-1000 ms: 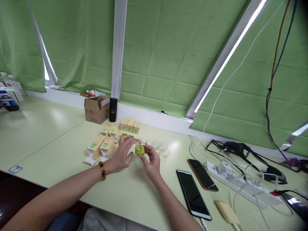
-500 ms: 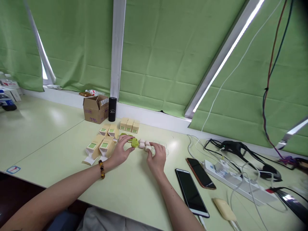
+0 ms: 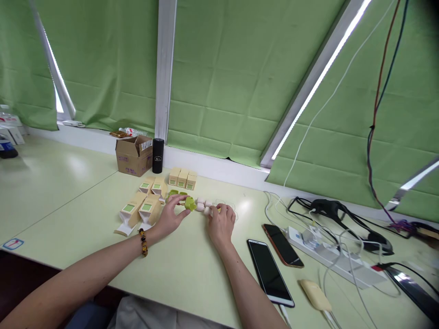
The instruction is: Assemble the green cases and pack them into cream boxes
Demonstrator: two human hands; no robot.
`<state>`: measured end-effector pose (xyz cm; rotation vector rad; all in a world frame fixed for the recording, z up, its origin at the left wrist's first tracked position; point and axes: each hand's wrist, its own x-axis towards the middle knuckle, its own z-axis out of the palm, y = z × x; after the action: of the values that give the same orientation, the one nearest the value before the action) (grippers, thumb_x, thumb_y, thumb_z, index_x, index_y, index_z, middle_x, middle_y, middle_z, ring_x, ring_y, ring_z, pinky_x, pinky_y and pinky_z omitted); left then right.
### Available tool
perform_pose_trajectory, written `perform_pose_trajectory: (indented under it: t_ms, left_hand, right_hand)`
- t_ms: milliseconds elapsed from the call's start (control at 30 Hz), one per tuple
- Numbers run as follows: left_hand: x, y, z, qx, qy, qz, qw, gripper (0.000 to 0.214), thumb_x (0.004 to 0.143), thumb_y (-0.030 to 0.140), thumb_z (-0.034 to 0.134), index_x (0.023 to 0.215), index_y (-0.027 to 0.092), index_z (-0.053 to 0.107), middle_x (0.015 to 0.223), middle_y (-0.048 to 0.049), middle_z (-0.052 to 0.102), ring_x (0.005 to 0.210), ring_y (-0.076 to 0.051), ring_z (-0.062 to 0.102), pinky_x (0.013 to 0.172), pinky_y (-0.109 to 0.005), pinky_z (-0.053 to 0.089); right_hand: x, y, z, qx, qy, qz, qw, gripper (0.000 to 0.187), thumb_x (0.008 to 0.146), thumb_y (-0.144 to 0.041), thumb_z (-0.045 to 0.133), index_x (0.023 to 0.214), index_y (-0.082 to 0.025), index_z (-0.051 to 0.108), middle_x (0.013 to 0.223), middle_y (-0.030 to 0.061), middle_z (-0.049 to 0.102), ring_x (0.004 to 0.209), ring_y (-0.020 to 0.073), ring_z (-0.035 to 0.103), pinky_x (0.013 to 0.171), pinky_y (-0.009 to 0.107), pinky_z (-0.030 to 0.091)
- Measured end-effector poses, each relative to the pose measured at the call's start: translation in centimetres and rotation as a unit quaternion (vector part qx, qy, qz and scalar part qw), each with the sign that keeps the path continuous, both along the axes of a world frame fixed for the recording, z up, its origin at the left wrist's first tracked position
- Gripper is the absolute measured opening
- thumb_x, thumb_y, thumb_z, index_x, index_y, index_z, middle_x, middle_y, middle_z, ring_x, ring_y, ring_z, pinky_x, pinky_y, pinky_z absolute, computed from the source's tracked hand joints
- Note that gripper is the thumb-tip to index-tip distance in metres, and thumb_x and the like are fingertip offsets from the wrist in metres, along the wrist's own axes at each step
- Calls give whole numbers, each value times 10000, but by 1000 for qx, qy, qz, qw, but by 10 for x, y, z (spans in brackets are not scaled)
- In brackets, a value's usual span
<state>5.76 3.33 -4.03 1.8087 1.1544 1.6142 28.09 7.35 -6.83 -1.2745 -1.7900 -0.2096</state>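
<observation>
My left hand pinches a small green case on the pale green table, fingers curled round it. My right hand rests just right of it, fingers bent over small white pieces and clear plastic trays; what it grips is hidden. Several tan boxes with green labels lie left of my left hand. Three more small boxes stand in a row behind.
A brown cardboard box and a black cylinder stand by the window sill. Two phones, a power strip with tangled cables and a yellow pad lie to the right.
The green case passed from my right hand to my left and went down to the table. My right hand moved right onto the white pieces and trays. The view shifted slightly.
</observation>
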Motion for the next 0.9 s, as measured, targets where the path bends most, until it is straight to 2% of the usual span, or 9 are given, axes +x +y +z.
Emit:
perform_pose_trajectory:
  t_ms: [100,167,267,333,400,467,567,767,900]
  left_hand:
    - [-1,1,0,1,-7,20,1000,429,930,403,737,1323,244,666,1338,-114,611,1230,-261,588,1043,-437,513]
    - [-2,2,0,-4,-18,32,999,432,931,409,735,1327,250,664,1358,-112,605,1178,-246,597,1030,-424,518]
    - [-3,1,1,-7,-40,34,999,449,938,402,726,1351,246,648,1383,-118,595,1129,-231,592,1040,-423,512]
    - [-4,0,2,-3,-46,29,999,447,942,392,721,1356,241,647,1381,-120,593,1130,-229,587,1052,-424,504]
    - [-4,0,2,1,-46,22,999,437,949,385,713,1358,244,650,1377,-117,592,1155,-233,584,1055,-421,500]
    - [-5,0,1,3,-47,15,999,431,954,380,706,1362,250,653,1374,-115,593,1210,-244,576,1060,-418,496]
    - [-6,0,0,-1,-48,2,999,437,958,379,701,1372,246,653,1357,-118,598,1282,-260,558,1083,-423,483]
    - [-9,1,-3,-14,-32,-26,999,458,960,447,699,1381,269,671,1334,-109,615,1255,-270,576,1099,-459,481]
    - [-7,-2,0,-33,-13,-41,999,480,965,487,688,1391,266,679,1273,-109,641,1211,-275,586,1086,-472,485]
  right_hand:
    - [-3,-4,7,-19,109,67,992,217,908,-255,642,1109,-238,721,1195,138,653,1197,354,499,1043,573,386]
    - [-8,-8,12,-60,225,147,961,268,911,-375,683,1137,-232,697,1197,116,686,1162,323,562,1019,526,437]
    - [-19,-20,18,-157,410,264,859,401,909,-518,712,1165,-211,677,1170,113,740,1047,270,665,899,426,520]
    - [-27,-28,22,-197,474,316,798,439,894,-542,743,1160,-198,686,1156,121,760,1015,258,694,836,388,540]
    - [-33,-36,26,-217,508,352,756,424,884,-532,766,1142,-203,696,1193,134,758,1061,275,707,787,374,549]
    - [-36,-40,29,-226,530,371,728,404,866,-512,791,1125,-215,699,1222,134,749,1112,296,712,769,376,560]
    - [-35,-42,30,-225,548,374,714,405,825,-467,833,1121,-235,684,1177,112,754,1095,288,718,773,375,569]
    - [-28,-40,30,-192,507,358,760,423,801,-427,823,1148,-254,653,1216,95,731,1039,248,694,806,372,585]
    - [-29,-41,30,-190,501,356,766,429,793,-425,830,1156,-238,698,1268,105,734,1131,274,687,951,441,578]
